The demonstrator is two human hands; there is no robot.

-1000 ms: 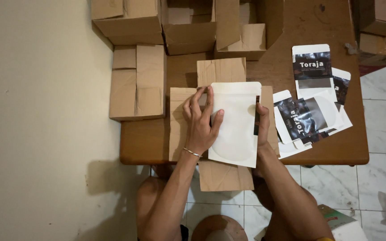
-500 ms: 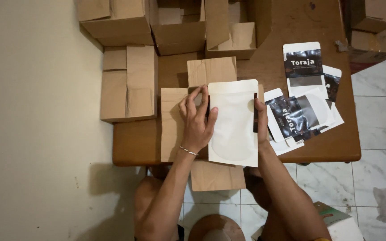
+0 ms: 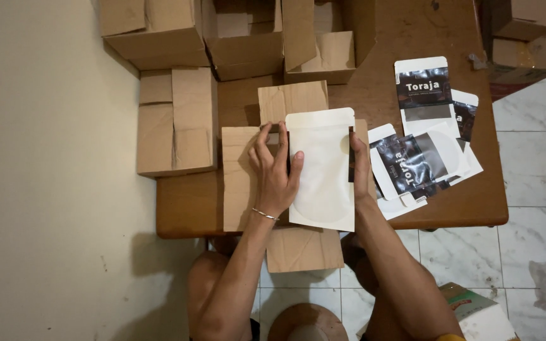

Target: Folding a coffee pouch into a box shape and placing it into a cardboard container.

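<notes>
A white flat pouch [image 3: 321,170] with a round window near its lower end lies on a flattened brown cardboard box [image 3: 241,177] on the wooden table [image 3: 184,208]. My left hand [image 3: 274,173] presses on the pouch's left edge, fingers spread over pouch and cardboard. My right hand [image 3: 360,167] holds the pouch's right edge, where a dark strip shows beneath it. A thin bracelet sits on my left wrist.
Several black-and-white printed flat cartons [image 3: 421,136] lie fanned to the right of the pouch. Brown cardboard boxes [image 3: 175,120] stand at the left and open ones [image 3: 248,35] along the back. More boxes [image 3: 522,31] are at the far right, above a tiled floor [image 3: 532,183].
The view has shifted slightly. My hands stay on the pouch's two edges, my left fingers spreading a little wider over it.
</notes>
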